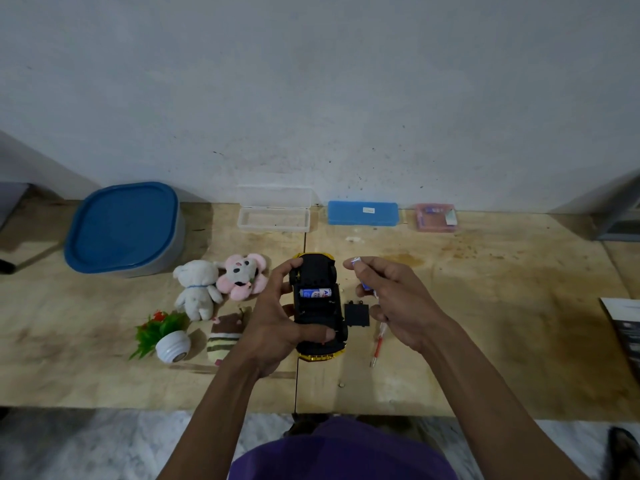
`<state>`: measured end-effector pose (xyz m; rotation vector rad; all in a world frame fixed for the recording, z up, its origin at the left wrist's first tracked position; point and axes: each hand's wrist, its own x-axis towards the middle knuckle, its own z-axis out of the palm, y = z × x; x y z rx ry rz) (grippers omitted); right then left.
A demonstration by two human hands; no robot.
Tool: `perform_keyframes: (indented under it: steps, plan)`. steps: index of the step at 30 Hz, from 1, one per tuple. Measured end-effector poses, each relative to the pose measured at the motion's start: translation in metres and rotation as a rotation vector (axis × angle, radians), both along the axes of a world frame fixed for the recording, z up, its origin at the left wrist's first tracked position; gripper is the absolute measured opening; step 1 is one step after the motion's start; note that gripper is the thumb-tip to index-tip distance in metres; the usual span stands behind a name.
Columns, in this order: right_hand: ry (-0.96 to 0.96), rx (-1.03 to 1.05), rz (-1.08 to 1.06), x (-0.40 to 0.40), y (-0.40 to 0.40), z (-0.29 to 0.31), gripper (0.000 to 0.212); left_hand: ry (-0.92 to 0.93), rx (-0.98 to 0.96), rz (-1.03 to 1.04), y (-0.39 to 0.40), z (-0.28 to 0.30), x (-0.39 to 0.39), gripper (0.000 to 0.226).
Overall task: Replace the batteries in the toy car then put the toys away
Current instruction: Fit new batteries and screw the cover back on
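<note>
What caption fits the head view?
Left hand holds upturned toy car, one battery seated; right hand pinches another.

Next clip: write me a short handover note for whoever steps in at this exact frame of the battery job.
Left hand grips the upturned toy car. Right hand pinches a loose battery.
One battery sits in the open compartment; the black cover and screwdriver lie on the table right of the car.
Left: seat the held battery, refit the cover, then put away the car, white plush, pink plush and striped plush.
</note>
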<state>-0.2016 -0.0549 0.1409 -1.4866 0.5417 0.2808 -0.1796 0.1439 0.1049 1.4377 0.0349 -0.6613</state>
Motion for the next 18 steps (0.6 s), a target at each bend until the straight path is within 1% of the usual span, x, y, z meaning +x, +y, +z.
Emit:
perform_keyframes:
  steps: [3,6,8,12,15,18]
  plan:
    - [-0.043,-0.074,0.030,0.001,0.004,0.001,0.019,0.018,-0.012,-0.010,-0.004,0.001,-0.001,0.113]
    - [-0.111,-0.067,0.067,0.000,0.007,0.001,0.016,0.030,-0.025,-0.004,-0.006,0.004,-0.002,0.112]
    - [-0.198,-0.171,0.119,0.001,0.008,-0.001,0.012,0.037,-0.037,-0.009,-0.007,0.006,-0.002,0.111]
    - [-0.425,-0.417,0.289,0.005,0.012,-0.003,0.021,0.027,-0.055,-0.026,-0.007,0.008,-0.001,0.112]
    - [-0.487,-0.501,0.436,0.009,0.015,-0.003,0.019,0.028,-0.061,-0.038,-0.008,0.010,-0.001,0.110]
    - [-0.584,-0.707,0.610,0.016,0.013,-0.006,0.019,0.030,-0.069,-0.048,-0.007,0.012,-0.001,0.109]
